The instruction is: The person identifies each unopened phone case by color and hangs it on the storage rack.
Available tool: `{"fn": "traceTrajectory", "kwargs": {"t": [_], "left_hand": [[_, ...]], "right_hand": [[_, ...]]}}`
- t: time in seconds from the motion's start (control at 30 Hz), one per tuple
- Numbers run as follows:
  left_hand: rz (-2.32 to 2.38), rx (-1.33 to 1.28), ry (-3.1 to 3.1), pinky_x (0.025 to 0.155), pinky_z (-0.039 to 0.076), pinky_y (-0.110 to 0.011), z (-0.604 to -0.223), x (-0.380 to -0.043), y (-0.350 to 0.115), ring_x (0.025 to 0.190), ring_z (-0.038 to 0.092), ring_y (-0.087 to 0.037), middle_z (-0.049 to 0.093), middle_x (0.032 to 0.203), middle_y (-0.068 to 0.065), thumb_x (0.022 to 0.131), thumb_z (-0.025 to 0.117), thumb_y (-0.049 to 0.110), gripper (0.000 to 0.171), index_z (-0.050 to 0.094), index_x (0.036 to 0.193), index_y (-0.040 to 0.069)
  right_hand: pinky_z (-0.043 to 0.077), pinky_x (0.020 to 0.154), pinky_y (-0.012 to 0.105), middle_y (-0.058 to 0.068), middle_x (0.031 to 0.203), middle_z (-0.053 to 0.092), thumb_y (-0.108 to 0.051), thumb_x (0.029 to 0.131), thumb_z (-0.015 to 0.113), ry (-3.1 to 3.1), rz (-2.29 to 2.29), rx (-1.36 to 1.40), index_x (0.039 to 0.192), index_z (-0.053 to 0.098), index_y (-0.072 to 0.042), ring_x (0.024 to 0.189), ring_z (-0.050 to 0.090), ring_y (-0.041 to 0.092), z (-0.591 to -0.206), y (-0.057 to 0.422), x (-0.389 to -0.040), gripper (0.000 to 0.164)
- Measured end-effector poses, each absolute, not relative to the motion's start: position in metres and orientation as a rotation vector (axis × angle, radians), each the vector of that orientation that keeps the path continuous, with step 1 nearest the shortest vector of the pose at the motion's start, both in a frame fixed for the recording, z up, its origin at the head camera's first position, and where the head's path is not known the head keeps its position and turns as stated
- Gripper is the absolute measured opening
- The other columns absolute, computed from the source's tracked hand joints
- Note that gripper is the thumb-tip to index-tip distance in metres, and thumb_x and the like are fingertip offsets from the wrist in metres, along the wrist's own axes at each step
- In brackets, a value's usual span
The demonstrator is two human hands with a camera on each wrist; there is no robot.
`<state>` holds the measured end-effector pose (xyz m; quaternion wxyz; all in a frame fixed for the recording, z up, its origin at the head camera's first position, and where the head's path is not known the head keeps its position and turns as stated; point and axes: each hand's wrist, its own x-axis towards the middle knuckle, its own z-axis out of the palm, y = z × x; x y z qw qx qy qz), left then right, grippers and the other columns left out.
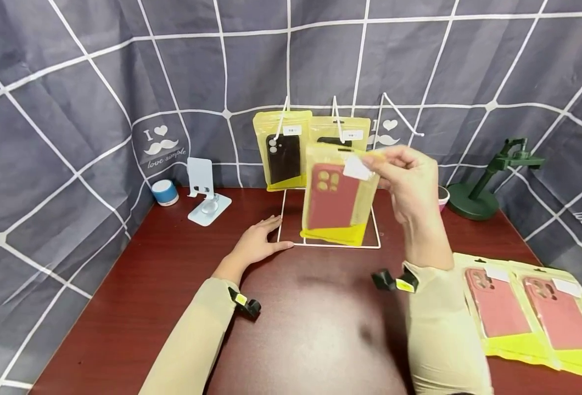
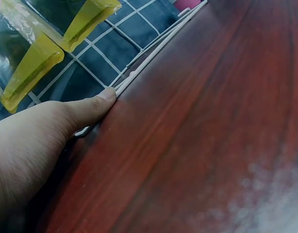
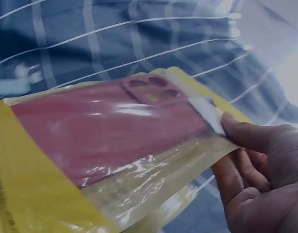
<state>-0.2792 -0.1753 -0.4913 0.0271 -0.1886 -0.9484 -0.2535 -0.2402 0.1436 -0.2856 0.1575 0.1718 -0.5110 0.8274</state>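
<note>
My right hand (image 1: pixel 412 178) pinches the upper right corner of a clear and yellow pouch (image 3: pixel 153 167) between thumb and fingers. Inside it is a red phone case (image 1: pixel 333 196) with a camera cutout, and a white label sits near the top. The pouch hangs upright in front of a white wire display rack (image 1: pixel 330 246). My left hand (image 1: pixel 256 241) rests at the rack base's front left corner, fingers extended; in the left wrist view its thumb (image 2: pixel 93 108) touches the wire. On the rack's left and middle prongs hang pouches with black phone cases (image 1: pixel 284 159); the held pouch partly covers the middle one.
The rack's right prong (image 1: pixel 403 116) is bare. Two pouched red cases (image 1: pixel 501 302) lie on the table at right. A green stand (image 1: pixel 474 200) and a partly hidden cup (image 1: pixel 443 196) are behind. At left stand a white phone stand (image 1: pixel 207 206) and a blue-topped cylinder (image 1: pixel 164 193).
</note>
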Motion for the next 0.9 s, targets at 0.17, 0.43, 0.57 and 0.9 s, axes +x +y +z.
{"fn": "traceTrajectory", "kwargs": {"t": [0.17, 0.43, 0.57, 0.9], "left_hand": [[-0.782, -0.595, -2.960, 0.118, 0.028, -0.048, -0.490, -0.279, -0.175, 0.148, 0.032, -0.025, 0.040, 0.158, -0.006, 0.082, 0.061, 0.077, 0.097, 0.043, 0.154, 0.014], [-0.754, -0.578, -2.939, 0.118, 0.030, -0.046, -0.488, -0.283, -0.178, 0.147, 0.034, -0.024, 0.042, 0.157, -0.005, 0.081, 0.062, 0.078, 0.097, 0.045, 0.153, 0.015], [-0.759, -0.597, -2.946, 0.118, 0.029, -0.046, -0.489, -0.283, -0.178, 0.148, 0.033, -0.024, 0.041, 0.157, -0.005, 0.081, 0.059, 0.080, 0.099, 0.044, 0.153, 0.014], [-0.761, -0.577, -2.950, 0.118, 0.029, -0.047, -0.491, -0.282, -0.175, 0.147, 0.033, -0.026, 0.041, 0.157, -0.004, 0.080, 0.059, 0.081, 0.099, 0.044, 0.153, 0.015]], "right_hand": [[0.055, 0.055, 0.024, 0.013, 0.076, 0.072, 0.003, 0.077, 0.085, -1.457, 2.230, 0.493, 0.091, 0.072, 0.012, 0.058, 0.063, 0.015, -0.275, 0.130, -0.246, 0.021], [0.047, 0.054, 0.021, 0.009, 0.076, 0.073, -0.003, 0.077, 0.087, -1.537, 2.151, 0.418, 0.094, 0.074, 0.008, 0.062, 0.062, 0.014, -0.282, 0.135, -0.258, 0.023], [0.046, 0.056, 0.021, 0.008, 0.077, 0.073, 0.000, 0.078, 0.085, -1.554, 2.149, 0.444, 0.093, 0.074, 0.007, 0.063, 0.062, 0.014, -0.285, 0.137, -0.260, 0.020], [0.048, 0.058, 0.022, 0.008, 0.078, 0.073, -0.002, 0.080, 0.085, -1.557, 2.138, 0.439, 0.094, 0.074, 0.004, 0.064, 0.063, 0.014, -0.289, 0.137, -0.264, 0.019]]}}
